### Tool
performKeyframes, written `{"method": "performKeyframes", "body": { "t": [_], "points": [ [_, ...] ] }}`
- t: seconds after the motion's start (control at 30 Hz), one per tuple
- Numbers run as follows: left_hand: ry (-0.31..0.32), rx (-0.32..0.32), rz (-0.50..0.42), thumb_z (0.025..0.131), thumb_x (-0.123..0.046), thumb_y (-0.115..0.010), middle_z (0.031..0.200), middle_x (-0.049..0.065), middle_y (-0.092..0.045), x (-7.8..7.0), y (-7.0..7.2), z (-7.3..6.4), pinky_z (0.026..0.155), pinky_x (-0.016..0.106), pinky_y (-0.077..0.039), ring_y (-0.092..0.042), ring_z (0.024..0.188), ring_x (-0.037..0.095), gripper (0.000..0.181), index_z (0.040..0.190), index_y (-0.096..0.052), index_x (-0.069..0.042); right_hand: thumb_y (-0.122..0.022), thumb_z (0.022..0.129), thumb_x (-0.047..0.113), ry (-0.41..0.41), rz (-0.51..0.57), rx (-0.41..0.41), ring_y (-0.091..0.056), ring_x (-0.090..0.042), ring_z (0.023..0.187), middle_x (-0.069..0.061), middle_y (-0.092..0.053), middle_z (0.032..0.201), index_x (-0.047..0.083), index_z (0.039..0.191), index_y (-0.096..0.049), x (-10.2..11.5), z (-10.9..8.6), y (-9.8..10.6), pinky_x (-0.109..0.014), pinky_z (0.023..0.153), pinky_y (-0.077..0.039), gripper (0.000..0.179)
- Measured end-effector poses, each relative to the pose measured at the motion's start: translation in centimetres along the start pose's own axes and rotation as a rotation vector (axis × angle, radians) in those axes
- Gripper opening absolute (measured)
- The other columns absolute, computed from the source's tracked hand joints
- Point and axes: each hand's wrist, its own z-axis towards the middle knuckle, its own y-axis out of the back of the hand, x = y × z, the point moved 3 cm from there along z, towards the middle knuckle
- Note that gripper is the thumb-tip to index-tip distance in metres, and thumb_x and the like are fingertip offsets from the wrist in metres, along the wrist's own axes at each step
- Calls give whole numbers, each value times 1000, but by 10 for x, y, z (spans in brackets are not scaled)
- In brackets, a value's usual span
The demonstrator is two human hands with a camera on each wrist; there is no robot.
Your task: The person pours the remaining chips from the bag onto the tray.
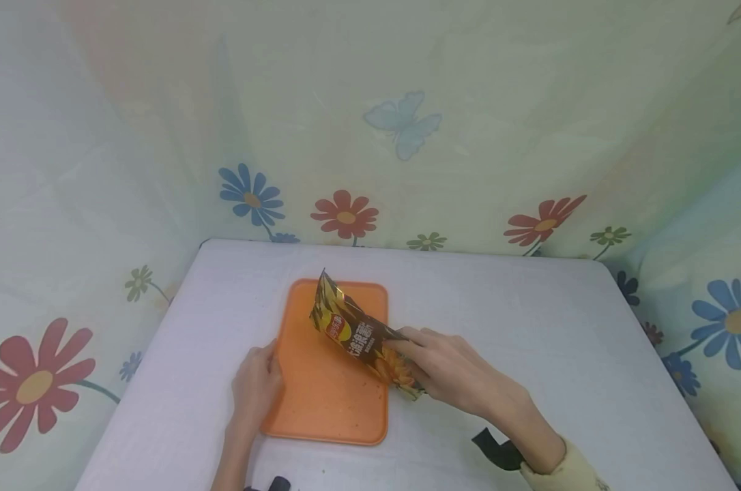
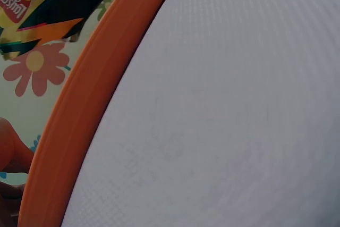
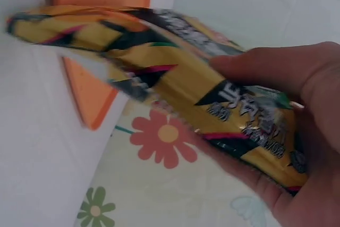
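Observation:
A Lay's chip bag (image 1: 359, 337), dark brown and gold, is held slantwise over an orange tray (image 1: 321, 416) by my right hand (image 1: 450, 368). Its upper end points to the far left. The right wrist view shows the thumb on one side of the bag (image 3: 175, 78) and fingers wrapped along the other. My left hand (image 1: 256, 382) grips the tray's left edge, fingers curled at the rim. Small specks lie on the tray's near part. In the left wrist view, the tray's side (image 2: 79, 94) runs diagonally, with part of the left hand (image 2: 10, 147) beside it.
A white cloth covers the table (image 1: 499, 307). Near my right forearm lies a black strip (image 1: 496, 450), and a small black object (image 1: 279, 484) shows at the bottom edge. Flowered curtains (image 1: 469, 170) stand behind and on both sides.

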Motion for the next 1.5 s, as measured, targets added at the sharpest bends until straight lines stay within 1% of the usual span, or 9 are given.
{"method": "performKeyframes", "body": {
  "t": [0.1,0.23,0.5,0.77,1.0,1.07,1.23,1.37,1.5],
  "points": [
    [7,19,0,98,0,-55,103,22,-68,-2,1,-1,60,32,-49,-58,75,21,40,137,-61,6,-74,91,1,8,17,-5,-60,-11,85,-4,-70,119,9,126,-71,1,1,0,-19,63,-52,37],
    [3,15,9,98,0,-55,104,22,-68,-1,2,-1,62,35,-51,-59,77,22,40,137,-61,6,-75,90,2,6,2,-13,-65,-13,89,-5,-71,121,9,126,-71,1,0,1,-22,65,-55,37],
    [-3,-10,7,97,0,-56,105,23,-69,0,0,0,64,40,-53,-62,80,26,39,135,-63,4,-76,90,4,-16,5,7,-66,-14,90,-4,-70,121,9,126,-71,1,-1,1,-21,64,-55,37],
    [0,-17,11,96,0,-57,102,22,-69,-2,1,0,59,33,-48,-57,73,22,40,135,-64,4,-76,89,2,-9,6,-8,-63,-11,85,-4,-71,115,10,123,-73,0,-2,2,-19,61,-52,35],
    [6,-15,7,96,0,-57,102,23,-69,-1,0,0,60,36,-50,-59,75,24,39,134,-64,5,-78,88,1,-2,-1,-35,-66,-14,90,-4,-72,116,9,122,-74,1,-2,4,-19,61,-54,35],
    [11,-9,4,96,0,-57,102,23,-69,0,0,0,60,36,-49,-58,74,23,39,134,-64,5,-77,88,0,-3,3,-30,-66,-14,88,-4,-72,114,10,121,-74,2,-2,5,-18,59,-52,35],
    [13,-3,5,97,0,-57,101,21,-68,1,-1,0,60,34,-48,-57,74,22,40,136,-63,4,-76,88,0,-8,13,-23,-65,-14,87,-4,-72,114,10,121,-74,2,-2,6,-17,59,-51,35],
    [-1,-22,4,96,0,-58,100,21,-68,1,-1,0,60,35,-50,-58,74,23,40,135,-64,4,-77,88,0,-11,8,-25,-66,-14,88,-4,-72,114,10,121,-74,2,-3,5,-19,60,-53,35],
    [-11,-32,0,95,1,-58,99,22,-69,1,-1,0,59,37,-50,-59,73,23,39,134,-65,4,-77,88,1,-24,-1,-13,-70,-17,94,-5,-72,116,10,121,-74,1,-4,3,-24,65,-58,35]
  ]
}}
